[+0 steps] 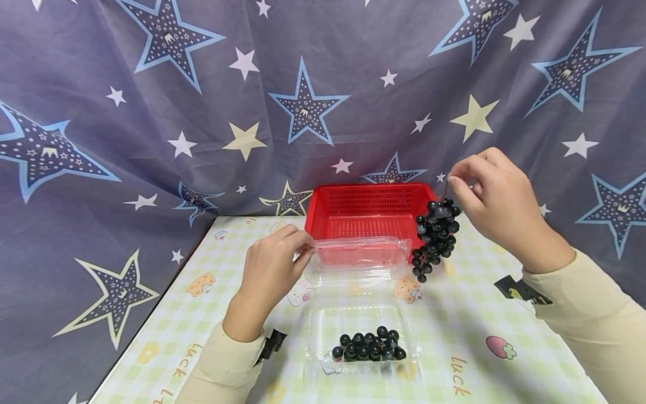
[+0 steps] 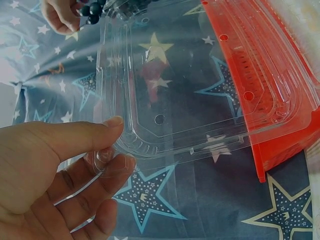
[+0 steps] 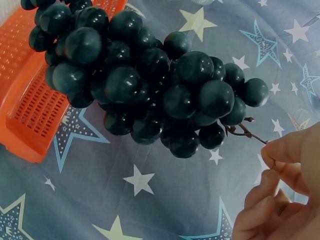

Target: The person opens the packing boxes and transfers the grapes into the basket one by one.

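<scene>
A bunch of dark grapes [image 1: 437,231] hangs in the air by its thin brown stem [image 3: 252,135], which my right hand [image 1: 497,199] pinches between thumb and finger. My left hand [image 1: 275,266] grips the corner of the clear plastic lid [image 2: 165,125], thumb above and fingers below. That lid stands raised on the far side of a clear plastic box [image 1: 323,331] on the table. A second bunch of dark grapes [image 1: 370,344] lies inside the box, toward its near side.
Behind the lid stands a red perforated basket [image 1: 370,193], partly seen through the clear plastic. The table carries a green checked cloth [image 1: 484,308] with printed figures. A grey curtain [image 1: 212,101] with stars hangs at the back and left.
</scene>
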{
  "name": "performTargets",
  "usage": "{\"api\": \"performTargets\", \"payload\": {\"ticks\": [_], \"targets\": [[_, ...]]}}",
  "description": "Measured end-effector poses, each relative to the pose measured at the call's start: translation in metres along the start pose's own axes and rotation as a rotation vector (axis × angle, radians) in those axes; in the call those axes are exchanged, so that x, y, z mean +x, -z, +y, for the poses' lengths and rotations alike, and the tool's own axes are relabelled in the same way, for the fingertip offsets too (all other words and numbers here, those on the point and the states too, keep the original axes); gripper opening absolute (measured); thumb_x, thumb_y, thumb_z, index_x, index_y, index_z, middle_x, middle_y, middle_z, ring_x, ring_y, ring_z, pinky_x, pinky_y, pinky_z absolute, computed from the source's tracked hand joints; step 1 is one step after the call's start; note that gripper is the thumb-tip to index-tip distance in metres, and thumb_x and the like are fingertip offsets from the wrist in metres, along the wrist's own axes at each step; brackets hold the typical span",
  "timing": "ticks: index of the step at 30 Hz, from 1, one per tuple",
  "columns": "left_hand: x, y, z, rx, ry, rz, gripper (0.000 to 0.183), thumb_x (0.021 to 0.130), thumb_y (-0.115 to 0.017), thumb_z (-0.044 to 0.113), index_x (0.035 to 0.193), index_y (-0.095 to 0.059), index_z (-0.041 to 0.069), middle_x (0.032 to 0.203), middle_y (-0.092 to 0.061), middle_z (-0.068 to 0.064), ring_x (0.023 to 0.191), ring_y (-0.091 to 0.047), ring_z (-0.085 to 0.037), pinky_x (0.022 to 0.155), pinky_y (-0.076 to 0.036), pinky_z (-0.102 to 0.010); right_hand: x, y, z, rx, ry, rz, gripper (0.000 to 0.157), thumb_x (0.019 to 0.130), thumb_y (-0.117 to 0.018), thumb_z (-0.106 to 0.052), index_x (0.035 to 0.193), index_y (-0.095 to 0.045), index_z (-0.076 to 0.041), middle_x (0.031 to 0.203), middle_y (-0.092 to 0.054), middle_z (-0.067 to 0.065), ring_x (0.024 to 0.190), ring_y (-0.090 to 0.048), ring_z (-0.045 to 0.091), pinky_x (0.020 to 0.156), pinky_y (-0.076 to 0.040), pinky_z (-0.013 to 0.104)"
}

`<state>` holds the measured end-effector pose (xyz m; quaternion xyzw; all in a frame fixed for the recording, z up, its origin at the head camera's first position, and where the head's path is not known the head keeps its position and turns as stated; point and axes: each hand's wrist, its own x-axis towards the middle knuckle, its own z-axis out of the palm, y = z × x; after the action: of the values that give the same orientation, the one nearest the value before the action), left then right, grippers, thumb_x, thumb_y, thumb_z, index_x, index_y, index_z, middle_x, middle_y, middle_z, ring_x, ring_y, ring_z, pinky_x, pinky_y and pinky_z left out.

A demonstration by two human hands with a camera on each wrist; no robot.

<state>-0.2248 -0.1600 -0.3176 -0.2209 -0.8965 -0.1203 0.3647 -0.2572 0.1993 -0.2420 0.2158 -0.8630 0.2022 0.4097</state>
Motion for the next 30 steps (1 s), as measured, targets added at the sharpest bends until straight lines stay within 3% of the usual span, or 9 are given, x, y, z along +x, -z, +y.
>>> {"api": "performTargets", "payload": {"ticks": [12, 22, 30], "targets": [[-0.001, -0.001, 0.000, -0.007, -0.001, -0.006, 0.014, 0.077, -0.076, 0.017, 0.083, -0.069, 0.028, 0.076, -0.058, 0.014, 0.060, -0.053, -0.005, 0.050, -0.040, -0.028, 0.018, -0.009, 0.008, -0.035, -0.067, -0.065, 0.009, 0.091, -0.058, -0.024, 0.091, -0.065, -0.018, 0.087, -0.050, 0.003, 0.070, -0.044, 0.014, 0.061, -0.035, 0.035], [-0.001, 0.001, 0.000, -0.004, 0.000, -0.010, 0.013, 0.077, -0.076, 0.018, 0.083, -0.070, 0.027, 0.077, -0.059, 0.014, 0.062, -0.056, -0.005, 0.050, -0.041, -0.029, 0.033, -0.031, 0.017, -0.110, -0.130, -0.175, 0.012, 0.093, -0.054, -0.029, 0.094, -0.062, -0.020, 0.093, -0.049, 0.004, 0.073, -0.049, 0.023, 0.056, -0.040, 0.045], [-0.001, 0.001, -0.001, -0.007, 0.006, -0.019, 0.014, 0.077, -0.076, 0.017, 0.083, -0.070, 0.027, 0.077, -0.059, 0.014, 0.064, -0.058, -0.005, 0.051, -0.042, -0.029, 0.037, -0.048, 0.020, -0.145, -0.154, -0.236, 0.015, 0.094, -0.050, -0.029, 0.096, -0.061, -0.019, 0.093, -0.048, 0.006, 0.067, -0.050, 0.026, 0.055, -0.041, 0.044]]}}
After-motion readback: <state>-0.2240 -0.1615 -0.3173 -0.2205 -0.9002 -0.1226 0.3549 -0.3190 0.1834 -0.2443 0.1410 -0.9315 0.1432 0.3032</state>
